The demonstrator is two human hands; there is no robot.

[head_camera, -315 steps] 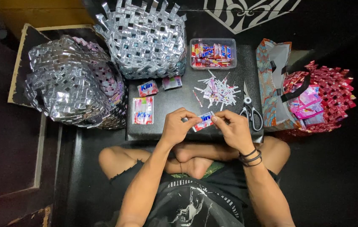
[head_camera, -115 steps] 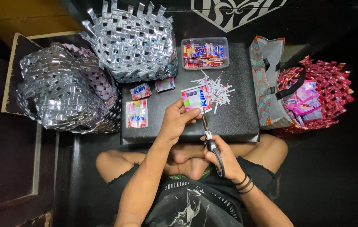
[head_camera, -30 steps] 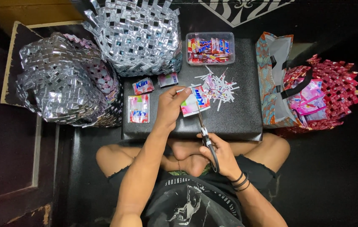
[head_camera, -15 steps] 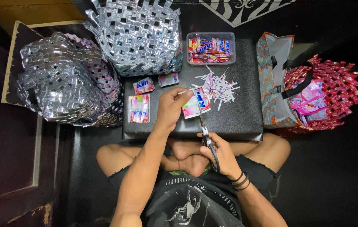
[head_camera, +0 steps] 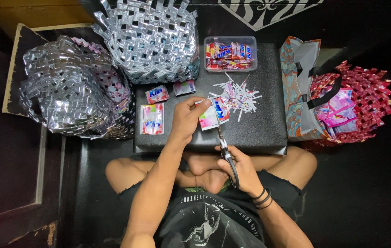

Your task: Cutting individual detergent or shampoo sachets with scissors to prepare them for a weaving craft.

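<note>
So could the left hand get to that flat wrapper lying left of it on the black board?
Probably yes: the flat wrapper lies uncovered beside the left hand, but that hand holds the sachet being cut.

Two hands were at work: the left hand (head_camera: 184,120) gripped one opened sachet (head_camera: 212,115), the right hand (head_camera: 241,171) one pair of scissors (head_camera: 224,146). Three more sachets (head_camera: 152,118) lay flat on the surface (head_camera: 255,126). There were two silver woven baskets (head_camera: 151,39), one red woven basket (head_camera: 365,98), one clear tub (head_camera: 230,53), one patterned bag (head_camera: 298,87) and one heap of paper trimmings (head_camera: 239,95).
</note>
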